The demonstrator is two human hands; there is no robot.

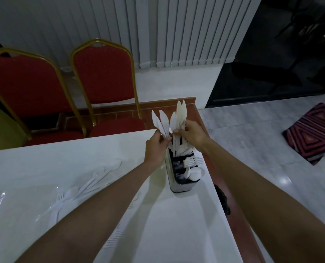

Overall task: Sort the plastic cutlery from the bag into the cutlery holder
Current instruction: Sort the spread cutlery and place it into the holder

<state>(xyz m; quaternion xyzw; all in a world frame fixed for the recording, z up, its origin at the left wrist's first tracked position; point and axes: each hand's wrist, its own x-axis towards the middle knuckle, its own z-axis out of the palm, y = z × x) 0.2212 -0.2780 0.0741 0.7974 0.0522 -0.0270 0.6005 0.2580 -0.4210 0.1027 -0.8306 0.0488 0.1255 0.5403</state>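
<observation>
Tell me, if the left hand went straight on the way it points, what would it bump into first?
Probably the right hand and its bunch of knives, right beside the left hand above the cutlery holder; depth is hard to judge.

The holder, a tall narrow box with dark compartments, stood upright. White forks filled its middle compartment, tines up, and spoons the nearest. White knives fanned blade-up above the far compartment, pinched by the left hand and right hand. Loose cutlery lay flat to the left beside the clear, crumpled bag.
</observation>
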